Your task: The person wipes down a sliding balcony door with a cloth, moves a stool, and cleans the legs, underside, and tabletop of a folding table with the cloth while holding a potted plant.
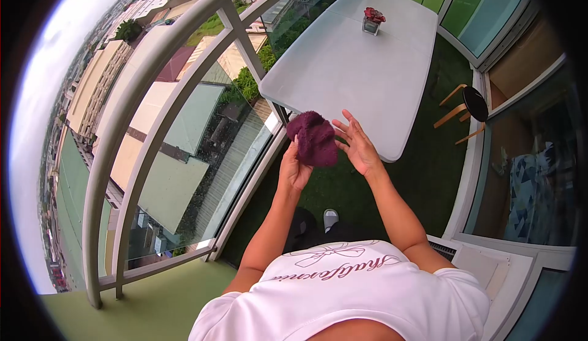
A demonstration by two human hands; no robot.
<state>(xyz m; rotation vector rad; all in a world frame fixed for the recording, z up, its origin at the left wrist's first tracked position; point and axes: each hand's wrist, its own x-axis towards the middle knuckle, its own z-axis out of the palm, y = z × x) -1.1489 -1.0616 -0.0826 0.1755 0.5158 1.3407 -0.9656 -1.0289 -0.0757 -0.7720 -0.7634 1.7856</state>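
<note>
A dark purple cloth (313, 140), bunched up, is held in my left hand (295, 166), with the thumb on its near side. Just right of the cloth, my right hand (358, 145) is raised with its fingers spread and nothing in it. Both hands are in front of the near end of a white table (355, 71). Toward the table's far end stands a small glass vase (371, 27) with red flowers (374, 15).
A metal railing (138, 90) with glass panels runs along the left, with rooftops beyond it. A dark-seated stool (474, 103) with wooden legs stands right of the table. Glass doors (484, 19) are at the far right. Green matting (422, 181) covers the floor.
</note>
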